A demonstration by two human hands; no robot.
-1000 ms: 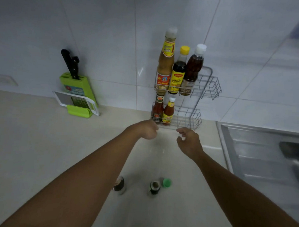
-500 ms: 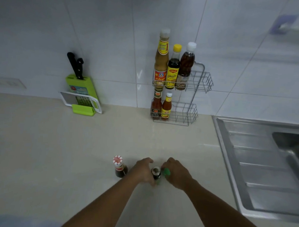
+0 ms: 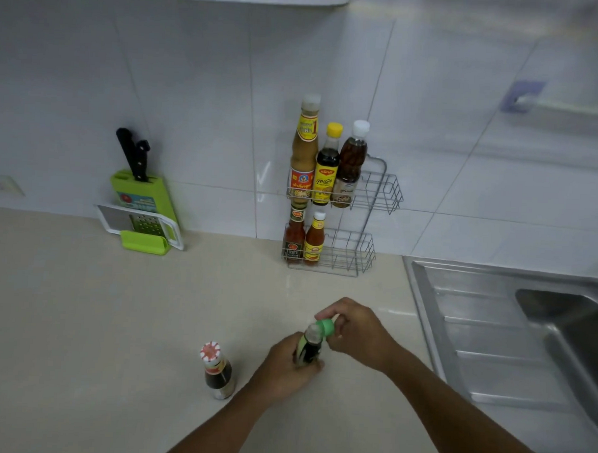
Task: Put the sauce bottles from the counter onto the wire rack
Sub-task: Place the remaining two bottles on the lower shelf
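Observation:
My left hand (image 3: 286,366) grips a small dark sauce bottle (image 3: 310,345) just above the counter. My right hand (image 3: 358,331) pinches a green cap (image 3: 325,326) right at that bottle's neck. A second dark bottle with a red-and-white cap (image 3: 216,371) stands on the counter to the left of my hands. The two-tier wire rack (image 3: 378,192) stands against the tiled wall. Its upper tier holds three tall bottles (image 3: 325,169). Its lower tier holds two small red-orange bottles (image 3: 304,238) at its left side.
A green knife block (image 3: 141,192) with black-handled knives and a grater (image 3: 143,224) leans on the wall at the left. A steel sink (image 3: 512,331) with its drainboard lies to the right. Beige counter (image 3: 82,302) stretches between my hands and the rack.
My hands dropped back from the rack to the counter. The left hand took hold of the dark bottle and lifted it, and the right hand picked up the green cap.

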